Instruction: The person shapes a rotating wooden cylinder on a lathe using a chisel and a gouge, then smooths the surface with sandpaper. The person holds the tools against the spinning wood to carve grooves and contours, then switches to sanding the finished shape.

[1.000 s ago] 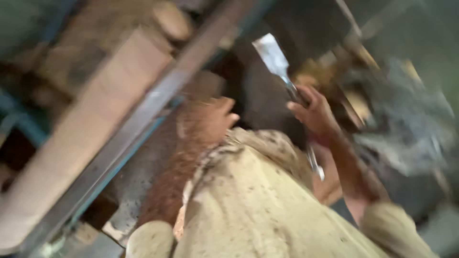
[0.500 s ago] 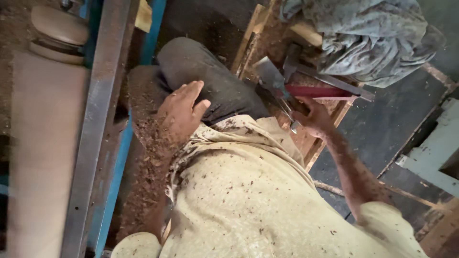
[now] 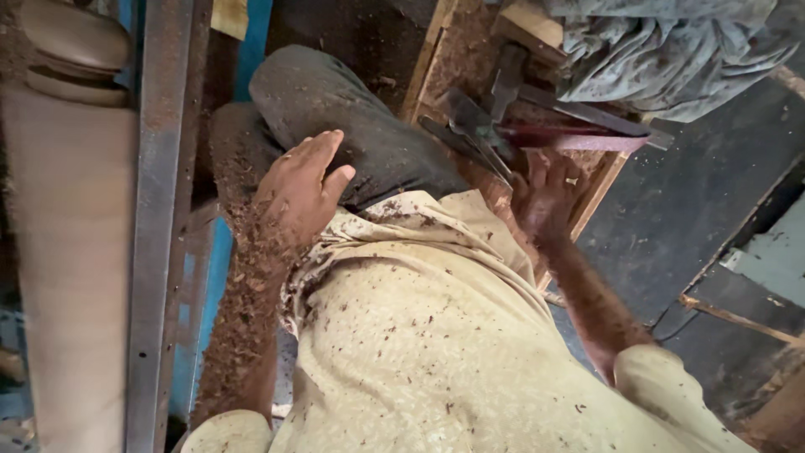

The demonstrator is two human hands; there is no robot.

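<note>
My left hand (image 3: pixel 300 195), dusted with wood shavings, rests flat on my dark trouser knee (image 3: pixel 352 117) with its fingers apart and nothing in it. My right hand (image 3: pixel 547 200) reaches into a shallow wooden tray (image 3: pixel 429 59) of tools beside my leg. It is closed around the end of a flat-bladed chisel (image 3: pixel 470 126), whose blade lies among the other tools. The handle is hidden under the palm. My cream shirt (image 3: pixel 436 352) fills the lower middle and is speckled with shavings.
The tray also holds a hammer (image 3: pixel 507 80) and a red-handled tool (image 3: pixel 579 141). A crumpled grey cloth (image 3: pixel 671 50) lies at the top right. On the left are a pale turned wooden post (image 3: pixel 67 252), a rusty metal rail (image 3: pixel 155 210) and a blue frame (image 3: pixel 214 285).
My right hand has lowered the chisel from up in the air into the tool tray. My left hand has stayed on my knee. The view has swung and steadied.
</note>
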